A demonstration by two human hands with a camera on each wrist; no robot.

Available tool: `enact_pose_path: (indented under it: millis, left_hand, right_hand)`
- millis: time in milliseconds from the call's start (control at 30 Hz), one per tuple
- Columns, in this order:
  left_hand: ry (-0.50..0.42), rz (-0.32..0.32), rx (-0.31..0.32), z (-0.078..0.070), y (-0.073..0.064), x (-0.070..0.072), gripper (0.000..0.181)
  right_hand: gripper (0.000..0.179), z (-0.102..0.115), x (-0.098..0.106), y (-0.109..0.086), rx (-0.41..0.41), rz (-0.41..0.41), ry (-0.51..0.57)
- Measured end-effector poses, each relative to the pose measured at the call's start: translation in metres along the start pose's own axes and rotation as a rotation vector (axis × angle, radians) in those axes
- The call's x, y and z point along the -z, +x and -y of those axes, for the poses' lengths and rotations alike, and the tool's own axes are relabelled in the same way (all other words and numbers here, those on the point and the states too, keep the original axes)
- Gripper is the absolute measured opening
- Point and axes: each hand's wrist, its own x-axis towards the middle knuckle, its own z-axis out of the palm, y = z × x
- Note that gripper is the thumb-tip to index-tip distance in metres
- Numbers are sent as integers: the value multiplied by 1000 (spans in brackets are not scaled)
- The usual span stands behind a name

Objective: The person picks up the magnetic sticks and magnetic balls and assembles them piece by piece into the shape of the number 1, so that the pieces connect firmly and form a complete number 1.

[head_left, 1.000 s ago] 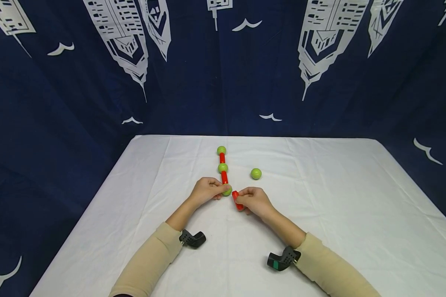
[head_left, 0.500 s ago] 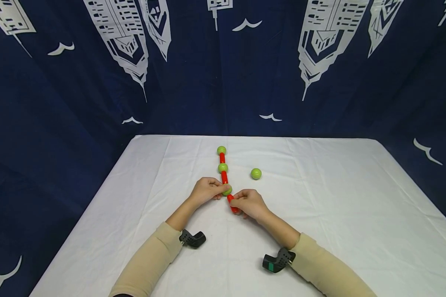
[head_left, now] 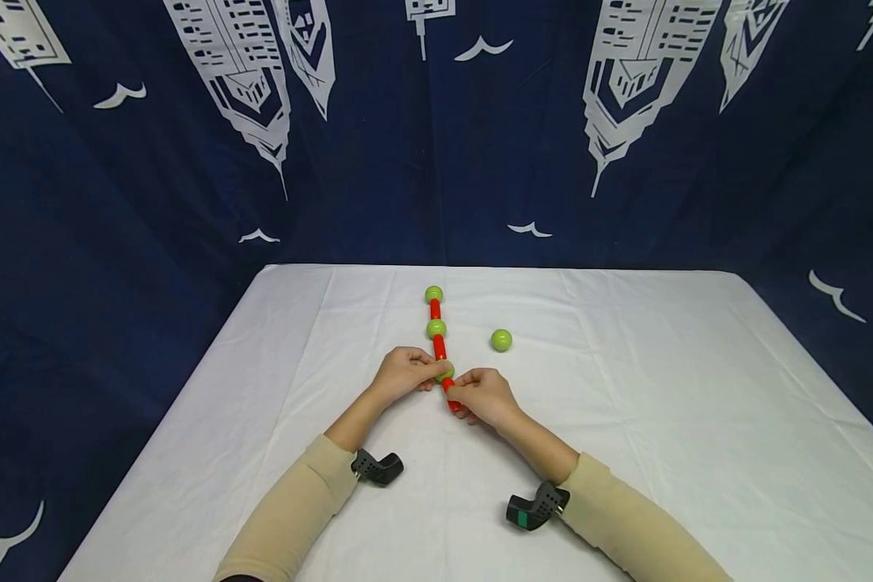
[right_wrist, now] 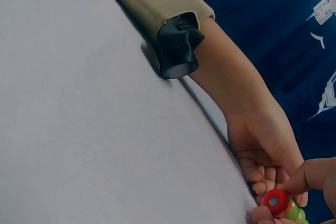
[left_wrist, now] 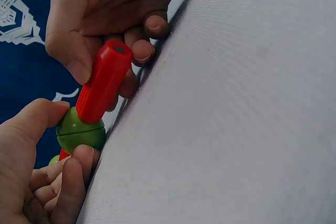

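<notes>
A straight chain of green balls and red rods lies along the table. Its far ball [head_left: 433, 294], middle ball [head_left: 436, 328] and the red rods [head_left: 435, 309] between them are in the head view. At the near end, my left hand [head_left: 405, 372] pinches a green ball [left_wrist: 79, 136] between thumb and fingers. My right hand [head_left: 489, 398] pinches another red rod [left_wrist: 105, 82], whose far end meets that ball. A small grey disc marks the rod's free end [right_wrist: 273, 201]. Fingers hide part of the near ball and rod.
One loose green ball [head_left: 501, 340] rests right of the chain on the white tablecloth [head_left: 669, 420]. Behind the table hangs a dark blue curtain [head_left: 436, 194] with white prints. Black wrist cameras [head_left: 378, 468] sit at both sleeves.
My right hand has moved left and brought its red rod from apart to against the near green ball, in line with the chain. My left hand has stayed in place.
</notes>
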Motion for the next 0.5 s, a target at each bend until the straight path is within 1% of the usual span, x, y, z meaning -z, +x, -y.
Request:
enact_pose_path:
  millis: [133,500]
  left_hand:
    - [-8,1,-7,1,1,0,31]
    - [-6,-2,-3,1,1,-1,30]
  right_hand:
    - [12,-1,-1,-1,2,17,-19]
    - [19,-3,-5,-4,52,43,-140]
